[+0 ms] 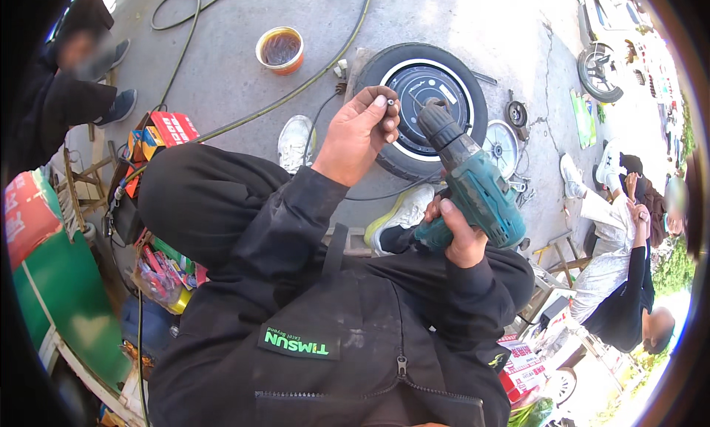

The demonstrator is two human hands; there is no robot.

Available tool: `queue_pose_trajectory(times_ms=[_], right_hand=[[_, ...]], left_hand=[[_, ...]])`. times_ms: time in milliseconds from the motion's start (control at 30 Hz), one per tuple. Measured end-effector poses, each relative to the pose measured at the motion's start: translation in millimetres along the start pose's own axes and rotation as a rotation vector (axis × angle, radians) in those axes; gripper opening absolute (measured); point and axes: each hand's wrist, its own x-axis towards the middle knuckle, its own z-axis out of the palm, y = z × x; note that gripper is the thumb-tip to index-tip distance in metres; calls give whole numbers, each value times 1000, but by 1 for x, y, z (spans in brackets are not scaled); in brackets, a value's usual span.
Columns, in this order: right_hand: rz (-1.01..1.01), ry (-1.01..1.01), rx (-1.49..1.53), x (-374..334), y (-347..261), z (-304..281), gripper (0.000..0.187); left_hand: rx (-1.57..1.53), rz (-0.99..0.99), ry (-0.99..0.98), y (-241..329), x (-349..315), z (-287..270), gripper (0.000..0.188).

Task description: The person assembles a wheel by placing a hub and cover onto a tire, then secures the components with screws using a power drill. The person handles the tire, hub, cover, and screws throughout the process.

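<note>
My left hand [355, 135] is raised in front of me, its thumb and fingertips pinching a small dark cylindrical piece [390, 103] with a round metal end. My right hand [460, 234] is wrapped round the grip of a teal cordless drill [484, 194]. The drill's black chuck [438, 123] points up and to the left, close to the left hand but apart from it. A thin bit seems to stick out of the chuck. Beyond both hands, a wheel with a black tyre [473, 83] and a dark hub lies flat on the ground, partly hidden by them.
A tub of brown liquid [281, 51] stands beyond my left hand. A hose [296, 94] crosses the concrete. Right of the wheel lie a metal disc [501, 147] and a small black ring-shaped part [516, 113]. Boxes [174, 127] stand at left. Other people sit at both sides.
</note>
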Motion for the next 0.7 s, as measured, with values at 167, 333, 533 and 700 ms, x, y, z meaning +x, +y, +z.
queue_pose_trajectory(times_ms=[167,333,533,700], right_hand=[[-72,-60,-133,1,4,-7,30],[-89,-101,-280,-5,6,-17,32],[-119,-65,-358,-18,14,-20,31],[-231,-75,-563,-19,39,-41,34]], left_hand=[[-12,16,-18,2,1,3,16],[-48,10,-86,4,-3,6,16],[28,47,-109,5,-9,4,17],[97,38,-115,3,-13,4,17]])
